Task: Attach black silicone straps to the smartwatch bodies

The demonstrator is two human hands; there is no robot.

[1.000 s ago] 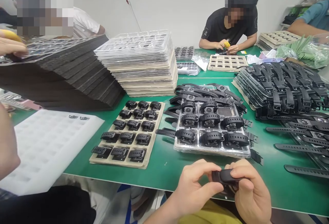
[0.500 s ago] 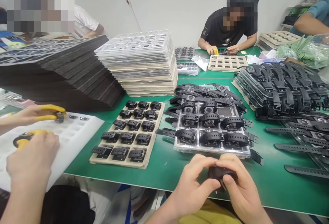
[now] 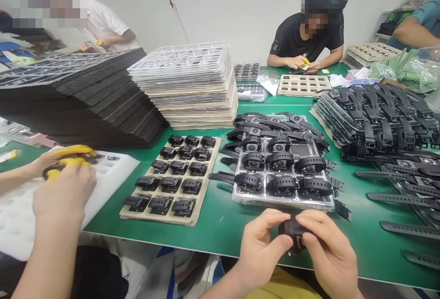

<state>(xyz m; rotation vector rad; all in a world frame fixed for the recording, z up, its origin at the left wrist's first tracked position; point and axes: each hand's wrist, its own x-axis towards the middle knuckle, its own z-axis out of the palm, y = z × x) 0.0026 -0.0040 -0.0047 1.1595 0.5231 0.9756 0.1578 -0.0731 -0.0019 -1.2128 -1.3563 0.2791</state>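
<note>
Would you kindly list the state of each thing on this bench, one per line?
Small black watch: pinched between left hand and right hand.
Clear plastic tray: holding strapped black watches.
Beige cardboard tray: every pocket filled.
White foam tray: mostly unfilled.
Stack of clear trays: piled high.

- One view only — a head-worn camera, looking forward and down across the green worktop (image 3: 220, 225).
- Own hands sit close at the bottom edge — co-workers far opposite.
</note>
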